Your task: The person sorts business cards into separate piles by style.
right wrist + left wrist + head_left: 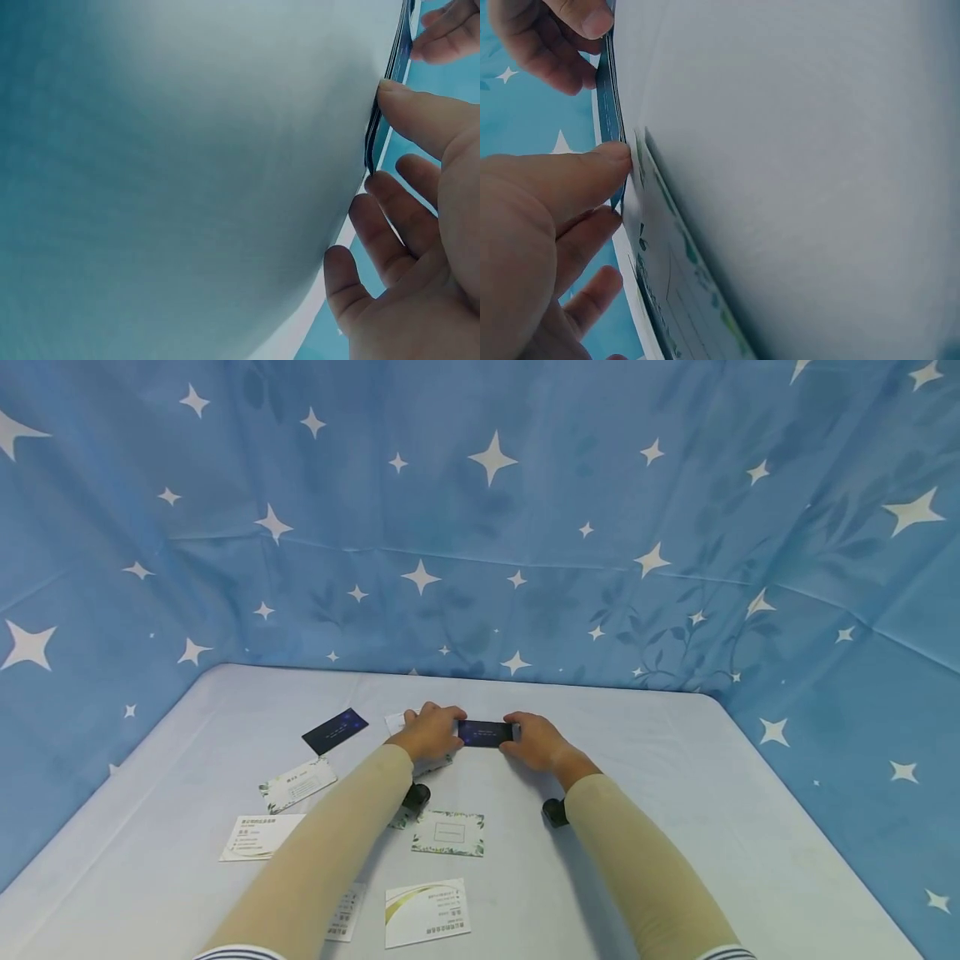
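A small stack of dark blue business cards [485, 734] lies near the far middle of the white table, its layered edges visible in the right wrist view. My left hand [432, 732] pinches its left end between thumb and fingers. At the opposite end, my right hand [534, 741] grips with thumb and fingertips. Partly hidden by the left hand are a white card [394, 723] behind it and a leaf-patterned card [433, 766] just in front. In the left wrist view, a leaf-patterned card [679, 277] lies beside the left thumb.
Left of my hands lie another dark card [335, 732], a leaf-edged card [297, 785] and a white text card [258, 837]. Nearer me are a green-bordered card [448, 833] and a gold-curved card [427, 913]. My left sleeve partly covers another card [345, 913]. A starry blue curtain [480, 527] hangs behind.
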Demonstrator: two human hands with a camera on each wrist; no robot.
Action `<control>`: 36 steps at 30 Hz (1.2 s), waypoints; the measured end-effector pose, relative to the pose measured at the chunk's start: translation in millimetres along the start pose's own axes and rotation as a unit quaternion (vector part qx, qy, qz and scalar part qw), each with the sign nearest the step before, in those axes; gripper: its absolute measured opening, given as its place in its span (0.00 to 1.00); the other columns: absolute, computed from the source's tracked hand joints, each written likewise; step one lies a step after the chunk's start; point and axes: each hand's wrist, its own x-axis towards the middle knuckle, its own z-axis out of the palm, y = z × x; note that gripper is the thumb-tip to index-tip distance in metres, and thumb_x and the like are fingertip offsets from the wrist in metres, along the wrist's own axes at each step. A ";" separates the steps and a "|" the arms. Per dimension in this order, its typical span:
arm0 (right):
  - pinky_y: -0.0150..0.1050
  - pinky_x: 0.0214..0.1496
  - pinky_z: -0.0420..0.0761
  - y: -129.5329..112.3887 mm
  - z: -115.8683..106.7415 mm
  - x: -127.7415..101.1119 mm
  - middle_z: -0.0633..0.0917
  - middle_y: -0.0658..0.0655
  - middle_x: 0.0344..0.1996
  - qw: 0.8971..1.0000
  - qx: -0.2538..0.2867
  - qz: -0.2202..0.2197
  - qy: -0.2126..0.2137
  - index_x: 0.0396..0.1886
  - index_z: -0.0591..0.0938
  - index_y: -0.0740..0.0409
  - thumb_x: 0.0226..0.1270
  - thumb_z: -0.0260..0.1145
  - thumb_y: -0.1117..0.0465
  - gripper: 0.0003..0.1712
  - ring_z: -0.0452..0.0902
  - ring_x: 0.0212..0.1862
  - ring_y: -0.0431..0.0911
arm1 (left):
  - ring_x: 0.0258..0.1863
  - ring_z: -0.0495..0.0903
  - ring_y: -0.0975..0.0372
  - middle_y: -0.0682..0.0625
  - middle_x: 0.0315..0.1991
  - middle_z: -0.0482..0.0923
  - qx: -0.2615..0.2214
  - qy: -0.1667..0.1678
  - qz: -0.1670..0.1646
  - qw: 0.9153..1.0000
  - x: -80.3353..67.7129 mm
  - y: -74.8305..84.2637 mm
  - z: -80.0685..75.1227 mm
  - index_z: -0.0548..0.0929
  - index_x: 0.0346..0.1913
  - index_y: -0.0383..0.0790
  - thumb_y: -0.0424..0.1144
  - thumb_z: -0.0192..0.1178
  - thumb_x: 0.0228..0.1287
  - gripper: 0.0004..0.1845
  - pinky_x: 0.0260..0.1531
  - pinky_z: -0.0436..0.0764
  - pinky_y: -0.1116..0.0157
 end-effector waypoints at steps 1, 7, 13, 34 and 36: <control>0.55 0.71 0.59 0.1 0.0 0.0 0.72 0.62 0.69 1.000 -0.001 0.000 0.001 0.72 0.72 0.57 0.69 0.69 0.55 0.34 0.63 0.72 0.58 | 0.61 0.65 0.52 0.45 0.59 0.77 -0.001 0.000 -0.001 1.000 -0.3 0.6 -0.5 0.74 0.70 0.48 0.45 0.64 0.70 0.27 0.55 0.59 0.49; 0.55 0.71 0.61 2.1 0.1 0.4 0.73 0.64 0.68 1.000 -0.008 -0.005 0.000 0.71 0.72 0.58 0.70 0.68 0.55 0.33 0.65 0.70 0.58 | 0.56 0.66 0.53 0.45 0.58 0.76 -0.009 0.000 -0.013 1.000 0.0 2.2 -0.4 0.75 0.69 0.48 0.44 0.64 0.69 0.27 0.54 0.60 0.50; 0.54 0.71 0.59 2.6 0.5 0.7 0.73 0.64 0.68 1.000 0.012 -0.003 0.001 0.71 0.72 0.60 0.69 0.69 0.57 0.34 0.64 0.71 0.58 | 0.55 0.67 0.54 0.45 0.59 0.76 0.000 -0.006 -0.019 1.000 -1.6 6.4 -2.1 0.75 0.70 0.49 0.43 0.65 0.69 0.27 0.54 0.60 0.50; 0.54 0.71 0.59 3.7 0.7 3.2 0.73 0.65 0.67 1.000 0.027 0.007 0.006 0.70 0.72 0.62 0.68 0.70 0.58 0.33 0.63 0.71 0.59 | 0.55 0.67 0.51 0.45 0.57 0.78 -0.009 -0.006 -0.015 1.000 0.5 7.9 -2.5 0.74 0.70 0.48 0.43 0.65 0.68 0.28 0.53 0.61 0.50; 0.54 0.71 0.59 4.1 1.2 2.7 0.73 0.64 0.68 1.000 0.023 0.007 0.006 0.70 0.73 0.62 0.68 0.70 0.58 0.33 0.63 0.71 0.59 | 0.58 0.67 0.52 0.46 0.57 0.78 -0.013 -0.006 -0.011 1.000 0.0 6.4 -2.1 0.73 0.71 0.48 0.43 0.66 0.68 0.30 0.53 0.60 0.50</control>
